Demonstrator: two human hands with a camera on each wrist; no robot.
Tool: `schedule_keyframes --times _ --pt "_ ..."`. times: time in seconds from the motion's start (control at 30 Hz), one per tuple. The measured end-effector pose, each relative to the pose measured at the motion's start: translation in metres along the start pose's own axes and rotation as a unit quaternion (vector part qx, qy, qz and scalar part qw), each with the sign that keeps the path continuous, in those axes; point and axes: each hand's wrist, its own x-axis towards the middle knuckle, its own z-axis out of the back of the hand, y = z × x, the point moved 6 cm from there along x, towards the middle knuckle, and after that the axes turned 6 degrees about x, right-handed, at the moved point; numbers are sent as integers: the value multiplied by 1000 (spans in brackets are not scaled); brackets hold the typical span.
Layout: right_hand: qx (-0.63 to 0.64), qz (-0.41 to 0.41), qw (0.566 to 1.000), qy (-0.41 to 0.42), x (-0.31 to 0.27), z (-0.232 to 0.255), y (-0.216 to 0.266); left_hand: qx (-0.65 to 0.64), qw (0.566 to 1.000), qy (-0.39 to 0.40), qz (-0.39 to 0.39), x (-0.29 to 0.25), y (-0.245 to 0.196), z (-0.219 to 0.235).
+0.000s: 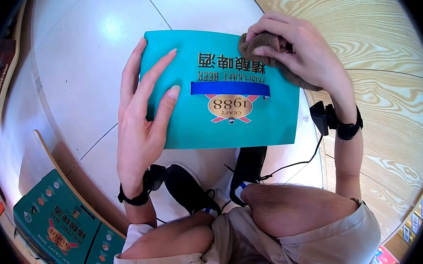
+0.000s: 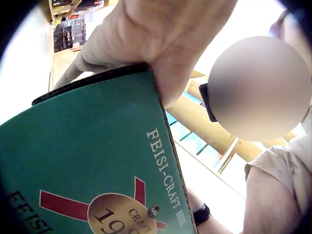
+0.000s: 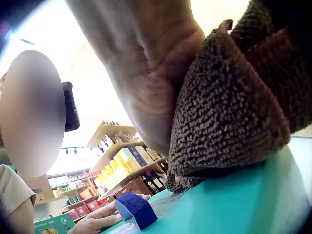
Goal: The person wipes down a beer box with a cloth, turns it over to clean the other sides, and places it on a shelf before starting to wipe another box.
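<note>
A teal beer box with upside-down lettering and a gold 1988 badge is in front of me, above the floor in the head view. A blue ribbon handle crosses its printed face. My left hand holds the box at its left edge, thumb and a finger over the face, other fingers along the side. At the far right corner my right hand grips a bunched brown towel. In the right wrist view the towel lies against the teal surface. The towel covers that corner.
Light wood-grain boarding runs along the right. Pale floor tiles lie beyond the box, and black shoes are below it. Another teal beer box stands at lower left. A cable hangs from the right wrist camera.
</note>
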Motion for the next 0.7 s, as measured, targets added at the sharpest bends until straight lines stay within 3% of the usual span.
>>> schedule_keyframes --times 0.4,0.53,0.7 --pt "-51 31 997 -39 8 6 -2 12 1000 -12 -8 -1 2 0" --pt "-54 5 998 -44 7 11 8 12 1000 -1 -7 -1 -1 0" --pt "89 67 994 14 5 9 30 12 1000 -1 -3 0 -1 0"
